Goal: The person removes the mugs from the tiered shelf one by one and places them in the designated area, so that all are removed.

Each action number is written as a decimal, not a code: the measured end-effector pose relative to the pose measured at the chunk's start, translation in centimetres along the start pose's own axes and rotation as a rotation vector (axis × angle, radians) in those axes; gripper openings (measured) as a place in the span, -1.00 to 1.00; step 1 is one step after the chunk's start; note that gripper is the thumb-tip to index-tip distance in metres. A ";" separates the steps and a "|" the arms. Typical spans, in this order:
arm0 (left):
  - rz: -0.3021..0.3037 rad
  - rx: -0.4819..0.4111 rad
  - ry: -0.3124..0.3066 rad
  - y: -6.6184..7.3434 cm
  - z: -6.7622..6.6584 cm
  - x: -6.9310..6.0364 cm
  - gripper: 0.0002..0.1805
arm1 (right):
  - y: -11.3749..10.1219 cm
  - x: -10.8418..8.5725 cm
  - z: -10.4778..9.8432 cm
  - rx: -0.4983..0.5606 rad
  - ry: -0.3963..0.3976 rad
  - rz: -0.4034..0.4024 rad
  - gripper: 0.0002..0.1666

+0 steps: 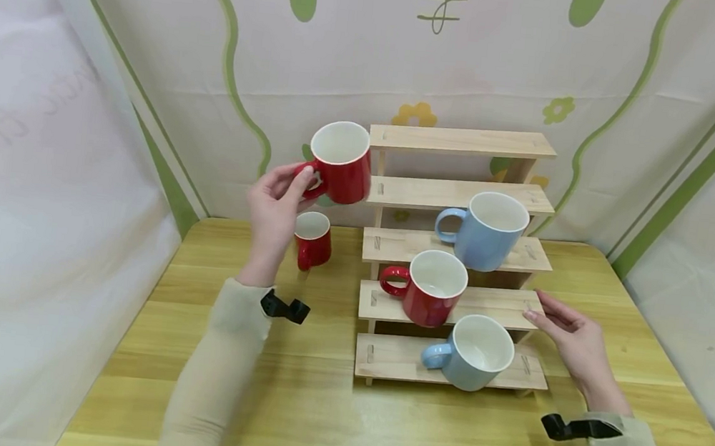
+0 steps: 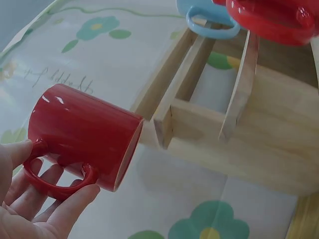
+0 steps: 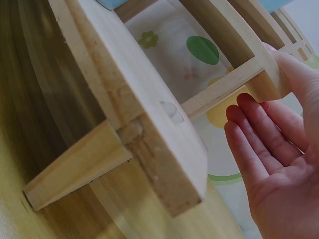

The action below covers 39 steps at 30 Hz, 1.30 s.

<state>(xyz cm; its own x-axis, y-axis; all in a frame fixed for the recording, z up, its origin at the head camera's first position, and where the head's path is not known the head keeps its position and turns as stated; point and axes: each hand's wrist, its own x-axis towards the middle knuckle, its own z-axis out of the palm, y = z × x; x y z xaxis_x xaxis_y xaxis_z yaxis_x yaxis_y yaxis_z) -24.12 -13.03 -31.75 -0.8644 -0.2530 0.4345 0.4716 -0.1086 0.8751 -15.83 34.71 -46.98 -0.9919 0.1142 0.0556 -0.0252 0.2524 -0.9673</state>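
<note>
My left hand [image 1: 273,211] grips a red mug [image 1: 350,179] by its handle. The mug is white inside and held in the air, close to the upper left end of a stepped wooden rack [image 1: 462,141]. In the left wrist view, thumb and fingers are around the handle of the red mug [image 2: 82,132]. My right hand [image 1: 581,349] holds the rack's right end at the second step from the bottom, thumb on top of the board. The right wrist view shows the other fingers [image 3: 259,134] loosely extended beside that board end.
The rack bears a light blue mug [image 1: 469,356] on the bottom step, a red mug [image 1: 431,291] above it, and another blue mug [image 1: 489,232] on the middle step. A further red mug [image 1: 315,242] stands on the wooden table [image 1: 288,403], left of the rack. Patterned cloth [image 1: 347,57] hangs behind.
</note>
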 end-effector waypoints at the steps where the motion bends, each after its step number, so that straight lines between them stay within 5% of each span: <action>1: 0.002 0.004 0.009 0.0 -0.4 0.0 -0.68 | 0.0 0.0 0.0 -0.004 0.001 -0.002 -0.30; 19: -0.110 0.021 0.202 -2.1 -5.9 -0.3 -0.68 | -0.1 -0.1 0.0 -0.059 0.001 0.006 -0.28; 39: -0.177 0.129 0.348 -6.6 -9.6 -2.2 -0.64 | 0.0 0.0 0.0 -0.078 0.001 0.001 -0.29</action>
<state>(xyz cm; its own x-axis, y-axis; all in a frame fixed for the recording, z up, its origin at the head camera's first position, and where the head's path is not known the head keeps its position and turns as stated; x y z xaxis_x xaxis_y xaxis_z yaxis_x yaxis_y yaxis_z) -23.65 -21.03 -40.53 -0.8092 -0.5540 0.1956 0.2758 -0.0643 0.9591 -15.80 34.74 -46.99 -0.9918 0.1152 0.0550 -0.0146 0.3261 -0.9452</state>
